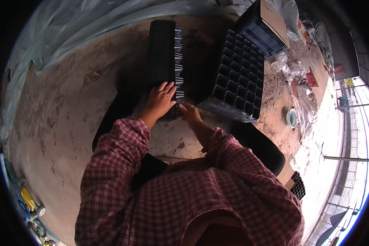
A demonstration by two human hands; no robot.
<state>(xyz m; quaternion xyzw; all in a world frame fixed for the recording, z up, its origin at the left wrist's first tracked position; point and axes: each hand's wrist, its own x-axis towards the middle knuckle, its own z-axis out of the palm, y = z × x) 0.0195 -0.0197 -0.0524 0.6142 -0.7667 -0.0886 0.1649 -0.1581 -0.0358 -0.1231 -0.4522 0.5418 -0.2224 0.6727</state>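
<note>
A plaid sleeve (123, 139) fills the lower frame. The left hand (160, 100) lies spread on a stack of black trays (164, 49) at upper centre; the right hand (189, 112) pinches its edge.

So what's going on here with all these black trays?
A person in a red checked shirt bends over a long stack of black seedling trays lying on the dirt ground. The left hand rests flat on its near end, while the right hand picks at its edge. More cell trays sit to the right.
</note>
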